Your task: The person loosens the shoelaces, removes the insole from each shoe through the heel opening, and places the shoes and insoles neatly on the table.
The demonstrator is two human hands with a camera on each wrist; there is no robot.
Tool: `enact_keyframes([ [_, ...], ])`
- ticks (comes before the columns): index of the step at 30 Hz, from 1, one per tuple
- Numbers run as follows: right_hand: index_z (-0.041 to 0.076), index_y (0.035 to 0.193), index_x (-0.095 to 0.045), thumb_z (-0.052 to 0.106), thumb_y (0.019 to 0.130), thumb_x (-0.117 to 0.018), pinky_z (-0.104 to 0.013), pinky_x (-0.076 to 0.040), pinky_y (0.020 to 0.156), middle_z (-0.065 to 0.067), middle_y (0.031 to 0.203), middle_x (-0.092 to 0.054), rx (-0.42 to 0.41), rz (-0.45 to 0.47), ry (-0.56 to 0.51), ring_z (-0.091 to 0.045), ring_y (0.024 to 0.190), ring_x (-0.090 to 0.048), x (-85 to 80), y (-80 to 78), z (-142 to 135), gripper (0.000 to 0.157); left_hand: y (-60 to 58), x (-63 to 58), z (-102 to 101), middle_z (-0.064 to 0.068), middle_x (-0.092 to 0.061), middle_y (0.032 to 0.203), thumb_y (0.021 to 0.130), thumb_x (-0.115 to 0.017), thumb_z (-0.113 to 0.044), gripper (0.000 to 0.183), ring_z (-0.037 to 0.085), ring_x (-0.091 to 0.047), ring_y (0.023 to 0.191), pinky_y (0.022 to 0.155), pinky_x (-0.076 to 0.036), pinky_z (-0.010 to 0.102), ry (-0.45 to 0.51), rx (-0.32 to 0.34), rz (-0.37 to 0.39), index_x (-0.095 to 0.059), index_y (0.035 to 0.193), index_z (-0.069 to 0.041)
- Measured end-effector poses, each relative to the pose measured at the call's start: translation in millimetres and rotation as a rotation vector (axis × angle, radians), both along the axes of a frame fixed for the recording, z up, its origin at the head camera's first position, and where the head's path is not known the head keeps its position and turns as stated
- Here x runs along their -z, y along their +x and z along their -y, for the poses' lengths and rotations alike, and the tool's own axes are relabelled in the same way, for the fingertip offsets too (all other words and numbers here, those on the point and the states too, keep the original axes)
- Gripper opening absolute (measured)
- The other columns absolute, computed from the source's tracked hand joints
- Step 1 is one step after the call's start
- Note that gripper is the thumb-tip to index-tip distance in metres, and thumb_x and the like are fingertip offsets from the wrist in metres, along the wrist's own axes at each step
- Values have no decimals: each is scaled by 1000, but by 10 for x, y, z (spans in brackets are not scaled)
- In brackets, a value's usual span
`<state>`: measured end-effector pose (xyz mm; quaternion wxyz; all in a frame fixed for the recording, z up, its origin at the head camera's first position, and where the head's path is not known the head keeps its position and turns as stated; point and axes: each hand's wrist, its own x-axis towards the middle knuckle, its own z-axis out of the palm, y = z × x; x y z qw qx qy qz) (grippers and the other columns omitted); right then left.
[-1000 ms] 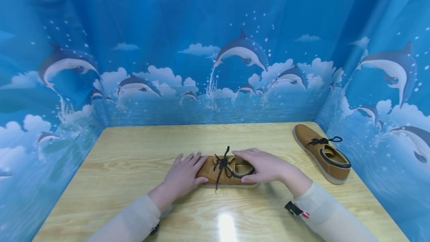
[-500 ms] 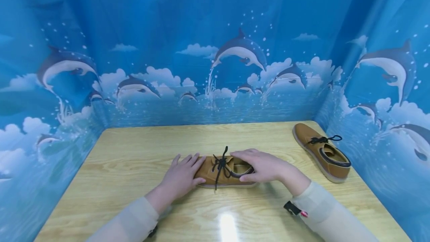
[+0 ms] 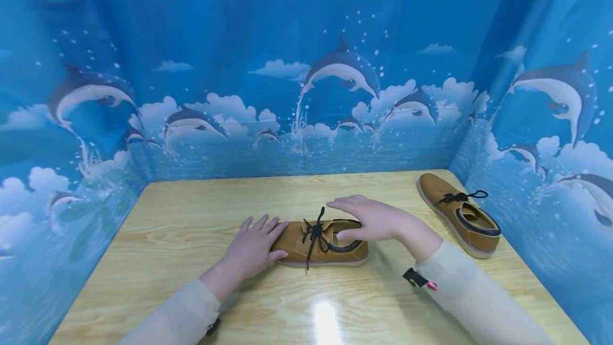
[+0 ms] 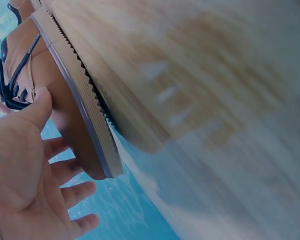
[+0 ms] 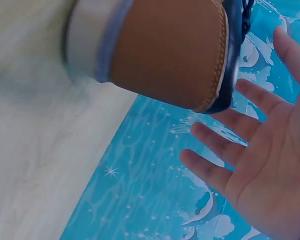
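Observation:
A brown lace-up shoe (image 3: 292,238) with a tied black lace (image 3: 317,231) sits sole-down on the wooden table, toe to the left and heel to the right. At the toe is my left hand (image 3: 251,246), fingers spread and relaxed, the thumb close by the near side. In the left wrist view, the thumb (image 4: 40,107) overlaps the shoe's upper and the fingers extend around the toe. My right hand (image 3: 375,219) hovers over the heel opening with its fingers extended. The right wrist view shows its palm (image 5: 270,155) facing the heel (image 5: 165,55), holding nothing.
A matching brown shoe (image 3: 438,196) with a black lace lies angled at the table's right back corner. Blue dolphin-print curtains (image 3: 239,68) enclose the back and both sides of the wooden table (image 3: 191,206). A light reflection shows near the front.
My right hand has risen off the shoe's heel, uncovering more of the opening. My left hand has eased slightly left at the toe. The shoe stays in nearly the same place.

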<state>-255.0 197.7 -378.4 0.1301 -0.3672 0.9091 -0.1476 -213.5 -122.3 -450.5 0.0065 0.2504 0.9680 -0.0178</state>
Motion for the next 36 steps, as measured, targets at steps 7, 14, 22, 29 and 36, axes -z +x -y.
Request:
enact_keyframes([
  [7, 26, 156, -37, 61, 95, -56, -59, -27, 116, -7, 162, -30, -46, 39, 16, -33, 149, -25, -134, -176, 163, 73, 11, 9, 53, 8, -39, 158, 97, -46, -65, 76, 35, -31, 147, 119, -19, 59, 19, 0, -7, -35, 157, -21],
  [14, 28, 146, -53, 65, 95, -53, -60, -21, 118, -4, 165, -24, -66, 46, 40, -34, 152, -12, -161, -357, 375, 63, 20, -17, 70, 9, -43, 156, 96, -49, -64, 75, 38, -32, 146, 119, -19, 60, 54, -1, -17, -39, 155, -19],
  [22, 28, 113, -73, 58, 97, -56, -60, -16, 120, -6, 164, -28, -68, 30, 91, -38, 152, -8, -163, -469, 641, 38, 22, -26, 61, 11, -45, 154, 95, -52, -63, 75, 42, -32, 145, 118, -20, 61, 88, 4, -18, -42, 154, -18],
  [29, 27, 75, -61, 54, 95, -62, -61, -12, 120, -10, 160, -35, -89, 6, 176, -45, 150, -12, -102, -512, 797, 34, 18, 1, 72, 10, -45, 153, 95, -51, -65, 75, 42, -32, 145, 118, -20, 61, 81, 2, -33, -42, 154, -19],
  [36, 26, 69, -61, 55, 93, -64, -62, -11, 120, -7, 160, -36, -77, -17, 251, -46, 150, -13, -56, -472, 902, 38, 35, -19, 55, 10, -46, 153, 95, -53, -63, 74, 43, -31, 145, 118, -20, 62, 80, -7, -22, -43, 153, -18],
])
